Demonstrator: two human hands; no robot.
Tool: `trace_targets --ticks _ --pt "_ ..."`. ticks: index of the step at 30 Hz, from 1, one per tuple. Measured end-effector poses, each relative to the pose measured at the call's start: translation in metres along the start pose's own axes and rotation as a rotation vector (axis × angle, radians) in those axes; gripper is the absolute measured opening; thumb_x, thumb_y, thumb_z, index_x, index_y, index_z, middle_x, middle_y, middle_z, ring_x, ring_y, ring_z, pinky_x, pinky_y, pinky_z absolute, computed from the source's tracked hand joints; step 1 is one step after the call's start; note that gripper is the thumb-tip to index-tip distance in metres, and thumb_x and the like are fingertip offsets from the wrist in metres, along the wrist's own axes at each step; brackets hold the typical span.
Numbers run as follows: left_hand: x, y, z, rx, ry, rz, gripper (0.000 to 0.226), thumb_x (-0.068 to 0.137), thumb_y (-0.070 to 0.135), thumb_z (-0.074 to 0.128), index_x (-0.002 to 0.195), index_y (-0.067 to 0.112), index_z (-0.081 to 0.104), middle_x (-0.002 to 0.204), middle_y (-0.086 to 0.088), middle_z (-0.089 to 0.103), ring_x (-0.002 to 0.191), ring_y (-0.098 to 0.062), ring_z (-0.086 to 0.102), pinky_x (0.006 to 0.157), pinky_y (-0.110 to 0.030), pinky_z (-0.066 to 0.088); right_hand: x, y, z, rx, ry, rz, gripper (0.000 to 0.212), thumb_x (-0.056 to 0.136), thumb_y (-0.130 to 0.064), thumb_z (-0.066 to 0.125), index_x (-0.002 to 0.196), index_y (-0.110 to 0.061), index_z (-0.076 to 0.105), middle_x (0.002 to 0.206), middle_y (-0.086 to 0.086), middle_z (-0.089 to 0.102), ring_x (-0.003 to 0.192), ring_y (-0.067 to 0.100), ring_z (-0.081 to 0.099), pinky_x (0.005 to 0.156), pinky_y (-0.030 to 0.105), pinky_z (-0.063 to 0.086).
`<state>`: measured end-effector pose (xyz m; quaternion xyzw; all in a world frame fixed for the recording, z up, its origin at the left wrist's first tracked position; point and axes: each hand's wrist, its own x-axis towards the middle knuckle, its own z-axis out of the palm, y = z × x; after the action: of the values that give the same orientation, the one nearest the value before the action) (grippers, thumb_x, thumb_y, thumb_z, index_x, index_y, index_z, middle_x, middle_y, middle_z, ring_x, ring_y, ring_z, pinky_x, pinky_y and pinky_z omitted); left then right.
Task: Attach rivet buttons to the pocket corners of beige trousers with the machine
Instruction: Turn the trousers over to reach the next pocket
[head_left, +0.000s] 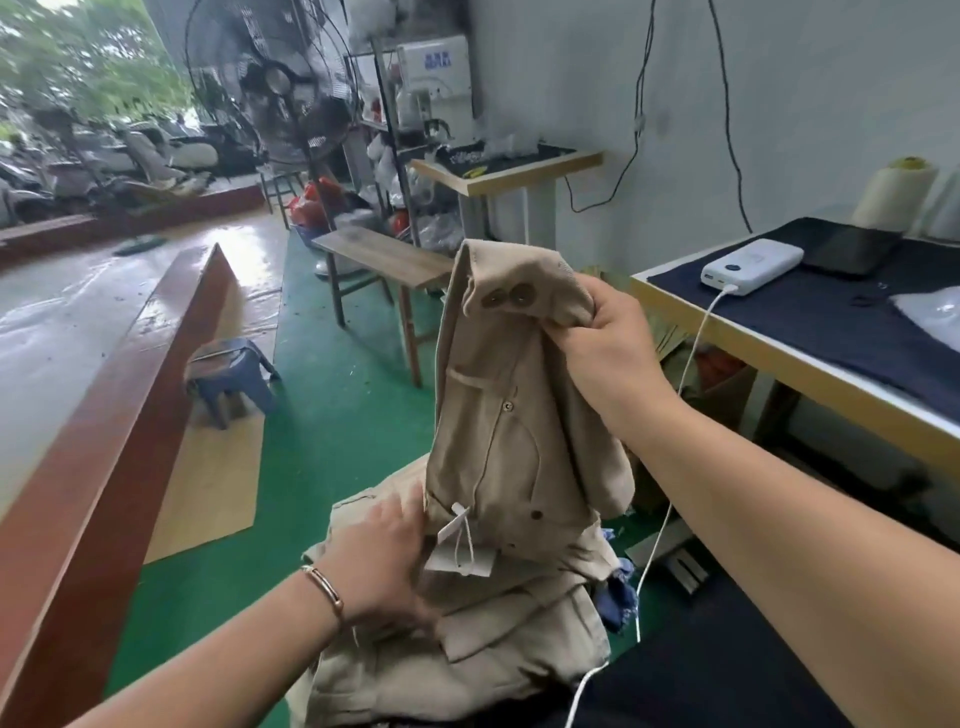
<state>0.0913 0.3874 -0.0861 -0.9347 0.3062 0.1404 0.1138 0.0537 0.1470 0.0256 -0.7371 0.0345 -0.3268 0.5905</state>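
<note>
Beige cloth fills the middle of the view: a pair of beige trousers (514, 415) hangs in the air from the right hand (608, 353), whose fingers and thumb are curled tight round a bunched fold of the waistband. Two brown buttons (503, 299) sit side by side on that fold, just left of the knuckles. Below the grip the garment drops with a pocket facing the camera; a small rivet (508, 407) shows at the pocket's upper corner and a darker one (536, 515) near the lower edge. A white paper tag (460, 545) dangles on a string from the lower part of the trousers. The left hand (384, 561), a thin bracelet (324, 584) on its wrist, is lower down with its fingers stretched out and fairly straight, lying against the hanging trousers beside the tag; motion blur hides whether any fingertip pinches the cloth. Under both hands lies a pile of folded beige trousers (467, 654). To the right stands a table covered with dark cloth (841, 322), carrying a white power bank (753, 266) whose white cable (670, 499) runs down past the pile.
</note>
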Motion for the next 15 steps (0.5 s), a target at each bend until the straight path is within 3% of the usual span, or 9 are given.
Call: trace_targets --ticks 2,3,5,6,9,12,15 --pt "0.004 0.003 0.007 0.090 -0.021 -0.052 0.125 0.063 0.062 0.078 0.152 0.003 0.014 0.139 -0.009 0.042 0.127 -0.026 0.046 0.102 -0.039 0.046 0.000 0.003 0.001 -0.016 0.006 0.020 0.034 0.090 0.002 0.056 0.084 -0.030 0.066 0.082 -0.010 0.067 0.081 0.006 0.060 0.075 0.027 0.052" --pt "0.005 0.003 0.009 0.116 0.009 -0.061 0.102 0.067 0.054 0.075 0.145 0.006 0.029 0.133 -0.009 0.048 0.121 -0.027 0.051 0.097 -0.039 0.050 -0.001 0.004 0.001 -0.047 -0.017 0.030 0.030 0.091 -0.001 0.057 0.087 -0.030 0.066 0.085 -0.008 0.068 0.084 0.008 0.061 0.078 0.031 0.052" --pt "0.008 0.002 0.004 0.131 0.079 -0.023 0.052 0.070 0.050 0.063 0.111 0.019 0.052 0.116 -0.006 0.062 0.104 -0.026 0.062 0.085 -0.035 0.055 -0.003 0.009 0.000 -0.199 -0.113 0.045 0.021 0.093 -0.008 0.057 0.098 -0.026 0.066 0.094 -0.005 0.070 0.094 0.015 0.062 0.083 0.037 0.051" --pt "0.011 -0.002 -0.002 0.102 0.097 0.017 0.041 0.072 0.053 0.057 0.099 0.022 0.057 0.107 -0.006 0.067 0.098 -0.027 0.065 0.080 -0.032 0.055 -0.006 0.013 -0.002 -0.314 -0.159 0.050 0.020 0.093 -0.010 0.057 0.103 -0.024 0.066 0.097 -0.003 0.070 0.096 0.019 0.062 0.084 0.037 0.050" --pt "0.019 -0.021 -0.029 0.047 0.081 0.136 0.034 0.085 0.046 0.056 0.094 0.014 0.066 0.092 -0.006 0.070 0.087 -0.027 0.065 0.072 -0.033 0.053 -0.007 0.019 -0.015 -0.577 -0.176 0.059 0.022 0.093 -0.013 0.055 0.110 -0.021 0.063 0.101 0.001 0.069 0.098 0.025 0.060 0.082 0.039 0.049" --pt "0.027 -0.042 -0.057 -0.001 0.079 0.238 0.022 0.086 0.035 0.067 0.082 0.014 0.063 0.071 0.002 0.058 0.071 -0.018 0.053 0.066 -0.034 0.045 0.000 0.016 -0.033 -0.564 -0.059 0.076 0.019 0.094 -0.013 0.053 0.106 -0.023 0.064 0.097 -0.003 0.068 0.096 0.023 0.060 0.075 0.033 0.045" --pt "0.036 -0.054 -0.079 -0.247 0.024 0.299 0.023 0.090 0.043 0.070 0.080 0.023 0.066 0.067 0.012 0.056 0.064 -0.001 0.048 0.062 -0.021 0.038 0.009 0.013 -0.049 -0.488 0.019 0.091 0.014 0.095 -0.018 0.054 0.102 -0.022 0.064 0.097 -0.001 0.068 0.096 0.023 0.060 0.080 0.035 0.046"
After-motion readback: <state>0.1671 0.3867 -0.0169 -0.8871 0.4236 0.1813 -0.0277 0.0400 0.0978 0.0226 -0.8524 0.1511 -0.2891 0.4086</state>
